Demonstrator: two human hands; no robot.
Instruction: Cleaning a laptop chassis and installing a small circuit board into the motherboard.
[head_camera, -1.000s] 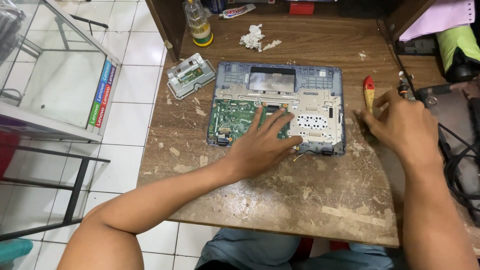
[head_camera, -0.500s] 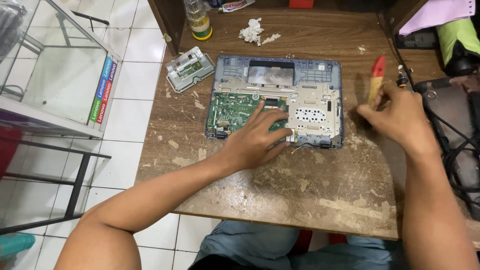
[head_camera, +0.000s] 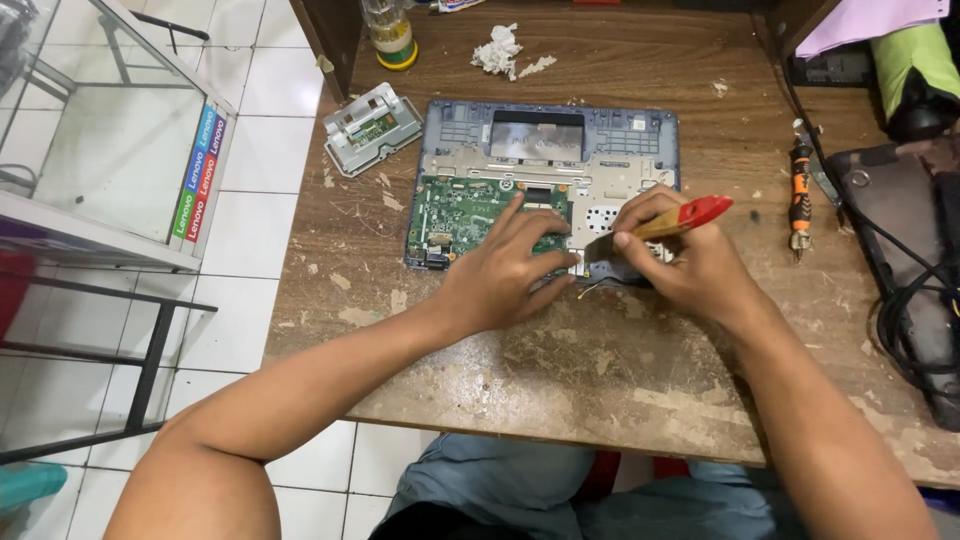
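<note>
Bottom of frame: person's lap in grey-blue cloth, both forearms reaching up over the near edge of the worn wooden table (head_camera: 560, 370).

Centre: left hand (head_camera: 500, 275) lies palm down, fingers spread, tips pressing on the green circuit board (head_camera: 465, 215) inside the opened laptop base (head_camera: 555, 165). Right hand (head_camera: 685, 260), just right of it, fingers closed round a small brush (head_camera: 660, 225) w/ red-tipped wooden handle; bristle end points lower left and touches the lower right part of the laptop base, close to the left fingertips. A thin yellow wire (head_camera: 590, 290) pokes out at the base's near edge betw. the two hands.

Laptop base = shallow grey-blue tray: green board fills its lower left, silver metal plate covers the rest, dark rectangular opening near the top edge.

Right of frame: orange-and-black screwdriver (head_camera: 799, 195) lying on the table, well apart from the right hand; beyond it black cables (head_camera: 915, 320) and a dark pad at the right edge.

Upper left of the base: separate small grey metal part (head_camera: 372, 128), tilted, w/ a small green board in it.

Top of frame: crumpled white tissue (head_camera: 502, 52); clear bottle w/ yellow base (head_camera: 390, 35), contents can't tell. Upper right: pink sheet and green cloth item.

Left, off the table: glass-topped rack (head_camera: 110, 150) over white floor tiles.
</note>
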